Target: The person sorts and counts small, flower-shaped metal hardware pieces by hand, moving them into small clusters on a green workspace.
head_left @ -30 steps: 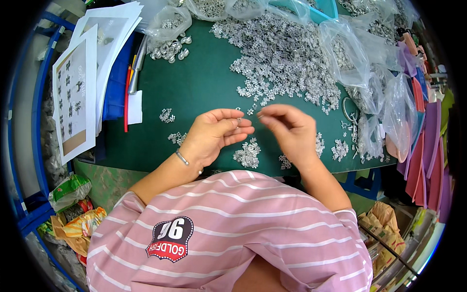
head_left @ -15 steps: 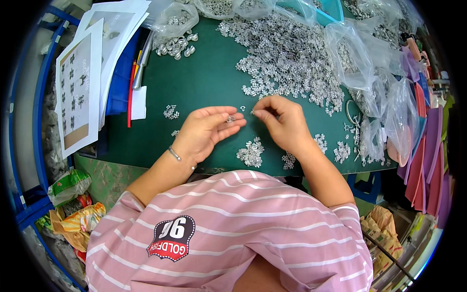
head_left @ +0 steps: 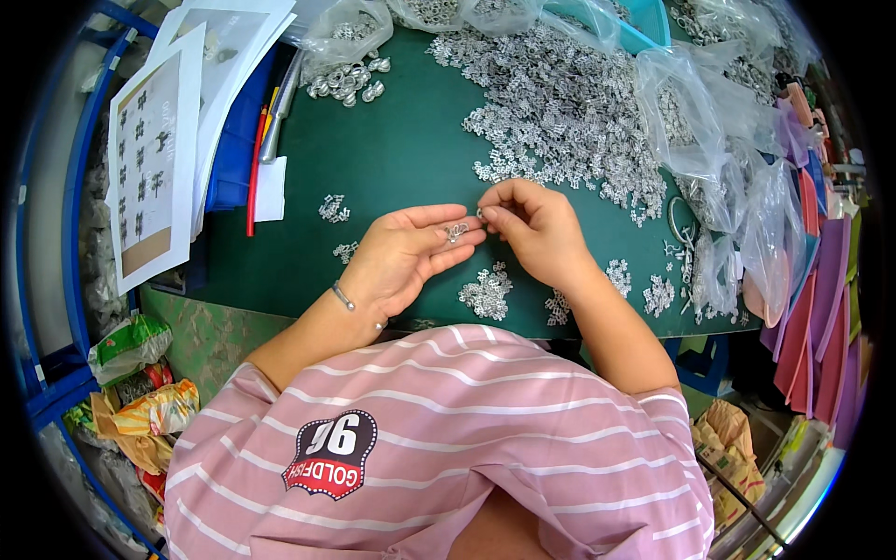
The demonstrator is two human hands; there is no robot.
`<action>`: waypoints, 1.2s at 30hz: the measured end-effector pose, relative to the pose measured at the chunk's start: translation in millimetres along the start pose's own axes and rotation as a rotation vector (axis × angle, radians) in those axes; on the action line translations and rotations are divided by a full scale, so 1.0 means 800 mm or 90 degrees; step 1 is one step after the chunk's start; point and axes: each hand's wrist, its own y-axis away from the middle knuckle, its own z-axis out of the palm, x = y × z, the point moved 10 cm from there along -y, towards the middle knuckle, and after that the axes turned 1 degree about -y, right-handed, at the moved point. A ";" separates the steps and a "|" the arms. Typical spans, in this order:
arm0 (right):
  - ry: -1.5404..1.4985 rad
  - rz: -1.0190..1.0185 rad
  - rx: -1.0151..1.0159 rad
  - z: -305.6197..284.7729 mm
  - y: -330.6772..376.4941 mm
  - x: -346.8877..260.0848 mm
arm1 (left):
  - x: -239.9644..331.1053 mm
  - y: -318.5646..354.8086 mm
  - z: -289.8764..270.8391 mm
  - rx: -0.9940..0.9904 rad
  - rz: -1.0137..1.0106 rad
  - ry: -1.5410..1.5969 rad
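Note:
My left hand (head_left: 397, 250) is palm up over the green table, holding a few small silver metal pieces (head_left: 455, 231) on its fingers, with the thumb beside them. At its fingertips my right hand (head_left: 543, 233) pinches another small metal piece (head_left: 481, 214) between thumb and forefinger. The exact shape of that piece is mostly hidden. Just below the hands lies a small heap of silver pieces (head_left: 485, 292). Beyond the right hand spreads a large pile of similar flat metal pieces (head_left: 569, 117).
More small heaps (head_left: 658, 295) lie along the near right edge, and others (head_left: 333, 208) left of my hand. Clear plastic bags (head_left: 679, 107) of metal parts and a turquoise bin (head_left: 644, 26) stand farther off. Printed sheets (head_left: 154, 173), a blue tray (head_left: 231, 163) and a red pencil (head_left: 254, 177) are at left.
My right hand has come left to the left fingertips. The loose piece that lay on the table between the hands no longer shows there. The view has shifted slightly.

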 end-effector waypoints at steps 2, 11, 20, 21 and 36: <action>-0.168 0.080 -0.036 0.002 0.008 0.013 | 0.004 0.000 0.005 0.003 0.003 -0.032; -0.489 0.175 -0.068 0.023 0.032 0.033 | 0.027 0.005 0.025 0.009 0.162 -0.334; 0.379 -0.336 0.164 -0.030 0.020 -0.057 | 0.060 0.033 0.045 0.072 0.440 -0.564; 0.418 -0.341 0.142 -0.028 0.020 -0.054 | 0.063 0.037 0.049 0.078 0.456 -0.587; -0.152 -0.085 -0.008 -0.014 0.023 -0.032 | 0.047 0.019 0.025 0.053 0.340 -0.390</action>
